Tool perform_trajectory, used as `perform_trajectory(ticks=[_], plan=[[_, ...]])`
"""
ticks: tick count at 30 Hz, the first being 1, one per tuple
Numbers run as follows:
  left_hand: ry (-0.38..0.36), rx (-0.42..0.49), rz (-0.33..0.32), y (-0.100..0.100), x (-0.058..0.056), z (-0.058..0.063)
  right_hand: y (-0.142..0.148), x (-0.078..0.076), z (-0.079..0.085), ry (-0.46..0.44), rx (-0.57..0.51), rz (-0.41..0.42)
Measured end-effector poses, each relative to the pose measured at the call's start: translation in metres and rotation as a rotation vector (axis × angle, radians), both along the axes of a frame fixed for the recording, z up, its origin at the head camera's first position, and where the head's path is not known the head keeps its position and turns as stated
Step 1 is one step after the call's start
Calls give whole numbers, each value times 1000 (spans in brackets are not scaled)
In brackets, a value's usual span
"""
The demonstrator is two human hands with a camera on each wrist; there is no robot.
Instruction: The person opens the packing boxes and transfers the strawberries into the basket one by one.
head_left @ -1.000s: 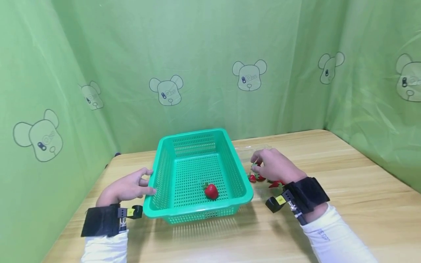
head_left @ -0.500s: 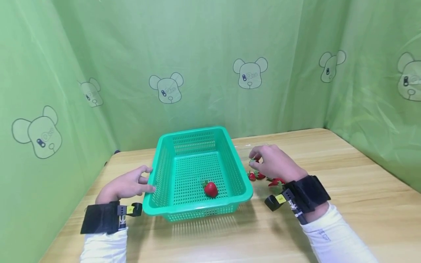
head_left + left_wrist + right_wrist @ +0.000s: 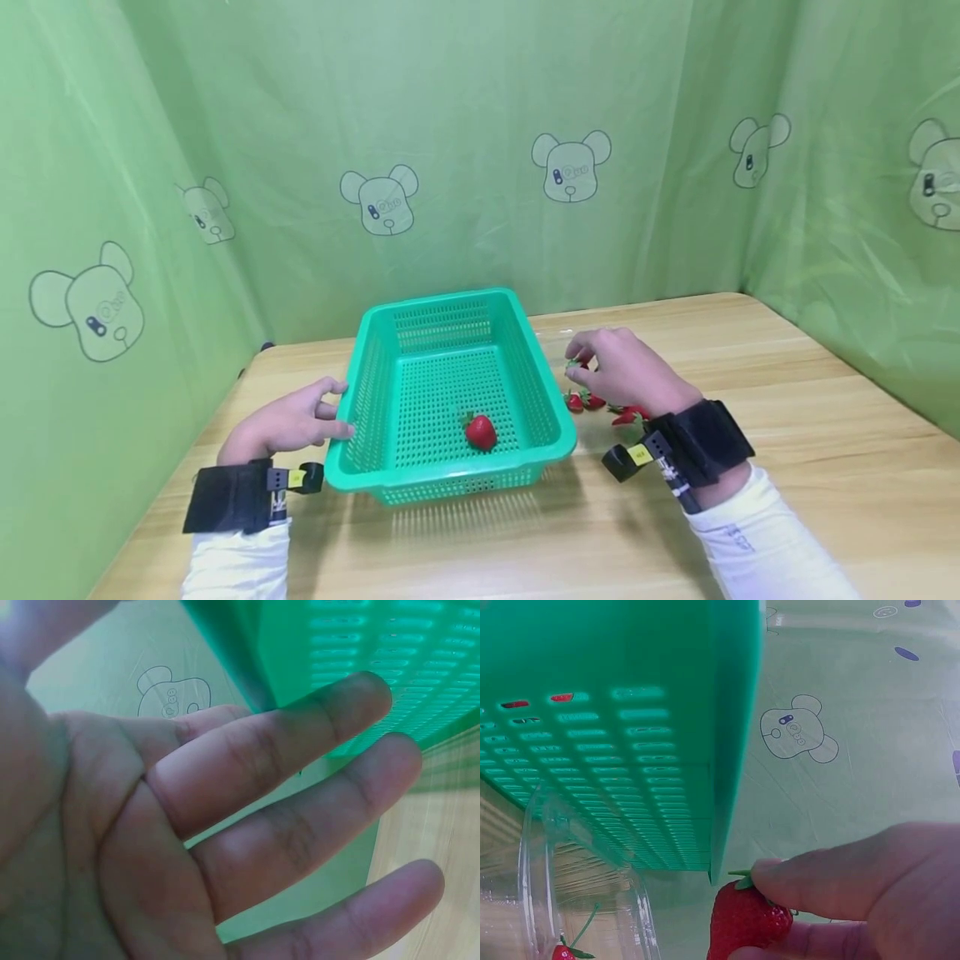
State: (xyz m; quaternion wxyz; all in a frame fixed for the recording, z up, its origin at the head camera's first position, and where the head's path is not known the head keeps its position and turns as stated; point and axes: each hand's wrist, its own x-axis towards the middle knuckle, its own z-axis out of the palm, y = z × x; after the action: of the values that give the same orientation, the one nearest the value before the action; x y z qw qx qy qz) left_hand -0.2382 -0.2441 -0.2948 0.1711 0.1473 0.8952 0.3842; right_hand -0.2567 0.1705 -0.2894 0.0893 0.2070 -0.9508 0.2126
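A green plastic basket (image 3: pixel 450 480) with perforated walls stands at the middle of the table, one red strawberry (image 3: pixel 481 432) inside it near the front. My left hand (image 3: pixel 288 423) holds the basket's left side, thumb over the rim; in the left wrist view its other fingers (image 3: pixel 247 750) stretch out under the rim along the outer wall. Beyond the basket's right side, my right hand (image 3: pixel 630 375) pinches another strawberry (image 3: pixel 742 921) by its leafy top, between thumb and fingers. Several strawberries (image 3: pixel 592 401) lie below that hand, partly hidden by it.
A clear plastic container (image 3: pixel 536 855) sits close against the basket's right side, with strawberry showing in it. Green curtain (image 3: pixel 465 242) printed with bear faces encloses the wooden table (image 3: pixel 787 467) at the back and sides.
My right hand has shifted slightly left with the strawberry between its fingers. The left hand keeps its hold on the basket, which stays in place.
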Motion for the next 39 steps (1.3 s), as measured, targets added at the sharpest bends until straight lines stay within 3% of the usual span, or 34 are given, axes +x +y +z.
perform_trajectory(ticks=[17,27,39], plan=[[-2,8,-3,0,1,1,-10,7,4,51,-13,36],[6,-16,-8,1,1,4,-16,14,9,11,-59,60],[1,-20,-2,1,2,4,-22,14,6,97,-49,75]])
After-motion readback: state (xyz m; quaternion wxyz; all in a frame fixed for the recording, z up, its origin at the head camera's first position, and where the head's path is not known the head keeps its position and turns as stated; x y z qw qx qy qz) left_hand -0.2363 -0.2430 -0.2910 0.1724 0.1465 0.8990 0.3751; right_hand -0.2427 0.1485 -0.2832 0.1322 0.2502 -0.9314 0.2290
